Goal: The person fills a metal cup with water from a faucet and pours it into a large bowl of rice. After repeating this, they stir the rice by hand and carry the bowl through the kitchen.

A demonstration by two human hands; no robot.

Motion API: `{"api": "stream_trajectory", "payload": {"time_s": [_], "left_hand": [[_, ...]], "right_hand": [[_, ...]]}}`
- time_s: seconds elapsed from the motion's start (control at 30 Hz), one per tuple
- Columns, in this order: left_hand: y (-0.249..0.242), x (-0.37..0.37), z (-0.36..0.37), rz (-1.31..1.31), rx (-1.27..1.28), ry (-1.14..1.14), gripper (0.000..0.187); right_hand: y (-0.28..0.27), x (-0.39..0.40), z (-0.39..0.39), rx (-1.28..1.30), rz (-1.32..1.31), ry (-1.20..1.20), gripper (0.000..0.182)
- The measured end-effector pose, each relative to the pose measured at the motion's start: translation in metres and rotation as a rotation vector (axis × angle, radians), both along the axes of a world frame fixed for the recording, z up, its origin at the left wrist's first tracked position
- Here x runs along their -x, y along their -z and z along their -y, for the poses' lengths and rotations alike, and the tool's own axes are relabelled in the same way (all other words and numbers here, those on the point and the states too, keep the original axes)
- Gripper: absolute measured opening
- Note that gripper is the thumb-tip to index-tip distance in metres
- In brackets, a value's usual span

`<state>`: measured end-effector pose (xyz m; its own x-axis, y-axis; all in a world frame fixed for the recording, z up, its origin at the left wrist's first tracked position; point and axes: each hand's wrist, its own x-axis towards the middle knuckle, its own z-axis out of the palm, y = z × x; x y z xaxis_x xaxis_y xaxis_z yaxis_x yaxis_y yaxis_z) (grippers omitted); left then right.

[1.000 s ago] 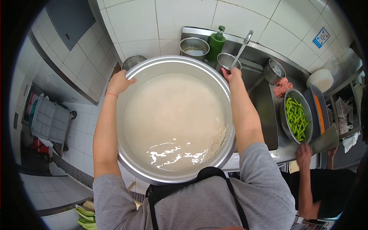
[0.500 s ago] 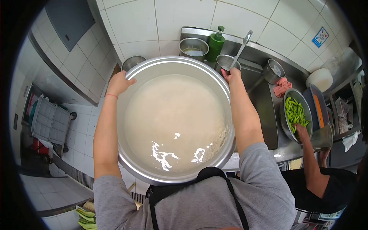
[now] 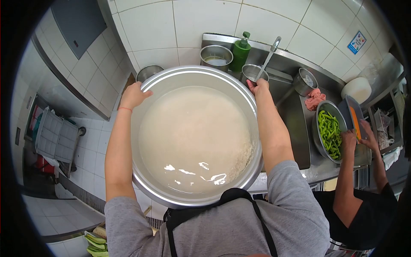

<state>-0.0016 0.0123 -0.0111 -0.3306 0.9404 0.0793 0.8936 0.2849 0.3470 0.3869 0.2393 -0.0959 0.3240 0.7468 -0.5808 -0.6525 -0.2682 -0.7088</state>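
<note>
A large metal pot fills the middle of the view, tilted slightly toward me, with its near edge at my apron. Cloudy whitish water fills much of it, and rice grains show along the lower right side. On the upper left rim my left hand is closed, thumb over the inside and fingers hidden outside. Gripping the upper right rim is my right hand, its fingers partly hidden.
At right stand a sink, a faucet and small metal pots. A green pump bottle is behind. A co-worker's hands are by a bowl of green peppers and a dark tub. A cart stands left.
The water's surface glints have shifted, and the pot sits slightly lower in view. My grip is unchanged. The co-worker's hand has left the peppers for the bowl's right side, joined by the other hand.
</note>
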Motion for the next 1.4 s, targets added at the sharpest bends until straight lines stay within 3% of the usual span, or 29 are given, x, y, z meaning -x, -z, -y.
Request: {"api": "stream_trajectory", "payload": {"time_s": [0.1, 0.17, 0.5, 0.57, 0.77, 0.83, 0.87, 0.97, 1.0, 1.07, 1.27, 1.4], "left_hand": [[0.000, 0.000, 0.001, -0.001, -0.001, -0.003, 0.042], [0.000, 0.000, 0.001, -0.005, -0.009, -0.002, 0.042], [-0.001, 0.000, 0.001, -0.004, -0.005, -0.011, 0.041], [-0.001, -0.001, 0.001, -0.003, 0.000, -0.020, 0.041], [-0.001, -0.002, 0.002, -0.016, 0.017, -0.030, 0.041], [-0.001, -0.001, 0.001, -0.012, 0.015, -0.027, 0.041], [-0.001, -0.001, 0.001, -0.012, 0.014, -0.027, 0.041], [-0.002, -0.001, 0.002, -0.013, 0.012, -0.023, 0.042], [-0.002, -0.002, 0.002, -0.009, 0.022, -0.024, 0.042], [-0.003, -0.001, 0.001, -0.006, 0.027, -0.027, 0.042], [-0.002, -0.002, 0.003, 0.008, 0.001, -0.027, 0.043], [-0.003, -0.003, 0.003, 0.001, 0.001, -0.027, 0.042]], "right_hand": [[0.003, -0.003, -0.002, -0.001, -0.006, 0.011, 0.024], [0.015, -0.011, -0.010, -0.111, -0.073, -0.120, 0.045], [0.007, -0.007, -0.006, -0.133, -0.043, -0.067, 0.041], [0.002, -0.002, -0.002, -0.036, -0.010, 0.034, 0.025], [0.005, -0.004, -0.002, -0.016, -0.082, 0.067, 0.023], [0.012, -0.011, -0.005, -0.063, -0.121, 0.001, 0.029], [0.017, -0.014, -0.008, -0.109, -0.160, -0.065, 0.043], [0.011, -0.011, -0.004, -0.109, -0.120, -0.013, 0.046], [0.005, -0.008, 0.000, -0.111, -0.119, -0.015, 0.046], [-0.015, 0.002, 0.017, -0.137, 0.031, 0.050, 0.028], [-0.035, 0.007, 0.030, -0.282, 0.058, 0.030, 0.035], [-0.040, 0.010, 0.030, -0.229, 0.011, 0.042, 0.038]]}}
